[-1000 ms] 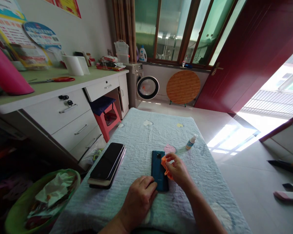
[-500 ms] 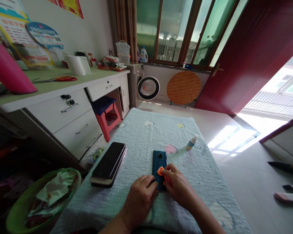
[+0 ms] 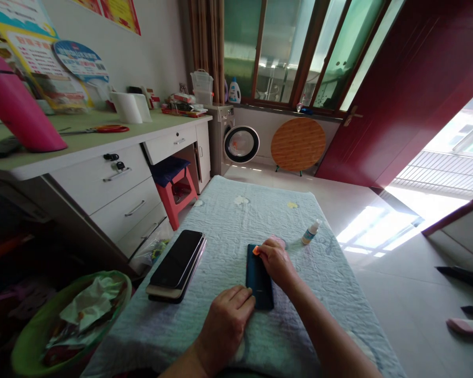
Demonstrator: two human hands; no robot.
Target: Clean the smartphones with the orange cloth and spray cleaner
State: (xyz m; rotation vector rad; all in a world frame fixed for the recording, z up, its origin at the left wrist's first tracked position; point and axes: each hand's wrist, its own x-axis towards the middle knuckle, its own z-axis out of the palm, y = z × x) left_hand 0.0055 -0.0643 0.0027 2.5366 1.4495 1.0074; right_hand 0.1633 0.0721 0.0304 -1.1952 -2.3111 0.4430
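A dark blue smartphone [image 3: 260,286] lies back side up on the cloth-covered table. At its lower left edge rests my left hand [image 3: 227,320], its fingers bent together and the tips gripping the phone's side. My right hand [image 3: 275,258] pinches a small orange cloth [image 3: 256,251] and presses it on the phone's upper end, over the camera area, which is mostly hidden. To the left lies a stack of phones [image 3: 177,265], the top one with its black screen facing up. A small spray bottle [image 3: 310,232] with a white top stands to the right of my right hand.
The table wears a pale blue quilted cloth [image 3: 256,220]. On the left are a white desk [image 3: 102,184], a red stool [image 3: 173,194] and a green waste basket [image 3: 27,336]. A washing machine [image 3: 218,123] with its door open, a round wooden tabletop [image 3: 298,143] and a red door [image 3: 382,94] lie beyond.
My right hand has slid the orange cloth from the middle of the phone up to its camera end. My left hand stays at the phone's lower left edge.
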